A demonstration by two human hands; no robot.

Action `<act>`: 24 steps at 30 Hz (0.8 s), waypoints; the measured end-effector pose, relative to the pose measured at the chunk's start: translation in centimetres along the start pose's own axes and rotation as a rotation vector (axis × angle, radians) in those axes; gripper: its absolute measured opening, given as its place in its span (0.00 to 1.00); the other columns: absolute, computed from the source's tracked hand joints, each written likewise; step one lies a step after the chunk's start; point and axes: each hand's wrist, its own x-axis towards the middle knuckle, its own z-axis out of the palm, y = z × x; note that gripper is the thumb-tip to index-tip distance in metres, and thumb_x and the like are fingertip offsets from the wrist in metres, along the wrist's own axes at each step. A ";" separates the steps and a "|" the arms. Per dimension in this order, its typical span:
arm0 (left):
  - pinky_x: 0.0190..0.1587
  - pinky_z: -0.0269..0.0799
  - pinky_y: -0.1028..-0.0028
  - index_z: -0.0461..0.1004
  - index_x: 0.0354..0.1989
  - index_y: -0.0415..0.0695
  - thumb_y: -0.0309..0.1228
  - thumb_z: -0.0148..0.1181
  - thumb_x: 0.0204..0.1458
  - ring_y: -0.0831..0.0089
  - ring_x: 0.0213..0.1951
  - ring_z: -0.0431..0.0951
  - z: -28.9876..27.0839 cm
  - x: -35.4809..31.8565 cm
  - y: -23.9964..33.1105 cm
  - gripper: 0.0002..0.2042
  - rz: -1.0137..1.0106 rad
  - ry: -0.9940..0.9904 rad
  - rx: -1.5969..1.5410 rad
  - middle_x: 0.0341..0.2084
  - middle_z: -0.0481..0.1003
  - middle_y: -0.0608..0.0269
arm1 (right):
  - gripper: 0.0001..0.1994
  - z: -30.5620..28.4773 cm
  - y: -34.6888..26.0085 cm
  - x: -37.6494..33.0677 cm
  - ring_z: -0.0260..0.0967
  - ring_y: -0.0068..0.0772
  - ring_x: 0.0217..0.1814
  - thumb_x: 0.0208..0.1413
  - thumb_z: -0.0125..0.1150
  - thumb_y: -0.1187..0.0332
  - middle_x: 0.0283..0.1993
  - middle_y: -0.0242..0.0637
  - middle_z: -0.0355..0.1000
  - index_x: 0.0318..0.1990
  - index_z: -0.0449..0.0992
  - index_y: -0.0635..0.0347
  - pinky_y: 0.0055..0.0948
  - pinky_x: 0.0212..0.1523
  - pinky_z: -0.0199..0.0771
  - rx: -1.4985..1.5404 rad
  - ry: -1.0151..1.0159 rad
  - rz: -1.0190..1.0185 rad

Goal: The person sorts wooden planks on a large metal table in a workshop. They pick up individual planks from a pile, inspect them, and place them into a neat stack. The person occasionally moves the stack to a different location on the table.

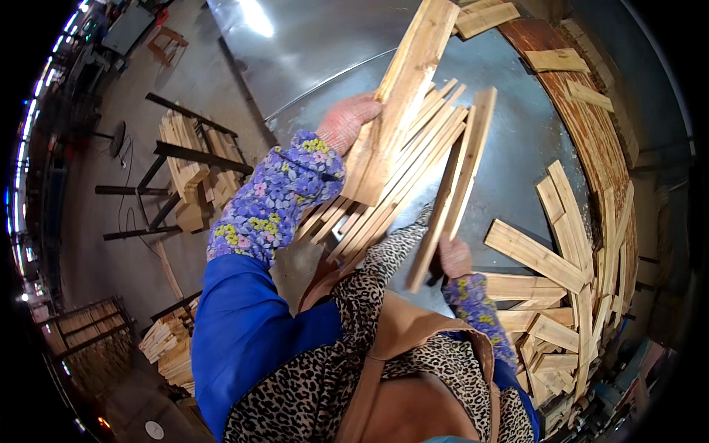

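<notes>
My left hand (348, 119), in a pinkish knit glove, is closed on the edge of a wide wooden board (405, 96), tilted up over the metal table. Under that board lies a bunch of narrow wooden strips (413, 166), side by side and reaching past the table's near edge. To their right, my right hand (455, 258), also gloved, grips the lower part of a narrow wooden board (470, 159). A second piece seems to lie against it, but I cannot tell whether they are separate. The right fingers are partly hidden behind the wood.
The grey metal table (509, 140) spreads out ahead. Loose boards (535, 255) are heaped at its right, beside a long brown wooden plank (565, 100) curving along the far right. On the left floor, a black metal rack (177, 151) holds stacked wood, with a fan (117, 138) nearby.
</notes>
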 end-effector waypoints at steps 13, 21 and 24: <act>0.55 0.81 0.65 0.82 0.56 0.36 0.30 0.60 0.71 0.66 0.50 0.85 -24.9 -33.5 -7.2 0.13 0.638 0.976 0.408 0.48 0.85 0.59 | 0.26 -2.7 -4.8 2.4 0.78 0.57 0.65 0.66 0.71 0.62 0.64 0.57 0.81 0.66 0.79 0.69 0.47 0.69 0.76 0.093 -0.090 -0.405; 0.45 0.85 0.64 0.87 0.50 0.43 0.36 0.64 0.65 0.64 0.44 0.89 -31.0 -78.9 -21.6 0.13 0.055 1.970 0.304 0.42 0.87 0.61 | 0.44 -11.5 16.8 1.9 0.66 0.66 0.78 0.64 0.65 0.43 0.80 0.63 0.64 0.79 0.64 0.65 0.50 0.79 0.65 -1.036 0.133 -0.017; 0.47 0.86 0.64 0.90 0.48 0.48 0.36 0.65 0.65 0.64 0.47 0.90 -32.0 -87.4 -28.1 0.11 -0.885 1.901 0.949 0.45 0.89 0.60 | 0.43 -9.1 15.8 -0.9 0.66 0.66 0.78 0.64 0.65 0.43 0.79 0.63 0.64 0.79 0.64 0.65 0.50 0.78 0.66 -0.989 0.093 -0.050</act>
